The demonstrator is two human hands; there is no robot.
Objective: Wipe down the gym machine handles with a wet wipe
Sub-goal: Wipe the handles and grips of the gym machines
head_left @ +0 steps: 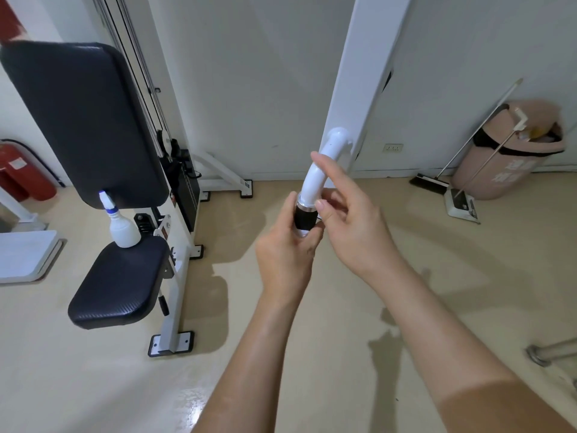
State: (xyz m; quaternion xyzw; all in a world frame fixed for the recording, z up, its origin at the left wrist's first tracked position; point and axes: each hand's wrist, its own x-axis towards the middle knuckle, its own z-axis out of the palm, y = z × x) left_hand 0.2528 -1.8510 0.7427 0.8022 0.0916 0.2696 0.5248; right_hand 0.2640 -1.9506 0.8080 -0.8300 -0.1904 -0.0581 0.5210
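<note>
The handle, a white curved tube ending in a black grip with metal collars, stood out from the white upright near the centre of the view. The left hand closed around the grip's lower end from about seven o'clock, fingers curled on it. The right hand sat just beside the grip at three o'clock, forefinger stretched up along the tube, the other fingers loosely bent, thumb touching the collar. No wet wipe could be seen in either hand; one might have been hidden in a palm, but I could not tell. A spray bottle stood on the seat at nine o'clock. Judged from this, wiping looked barely begun, with the remaining handles yet to do.
</note>
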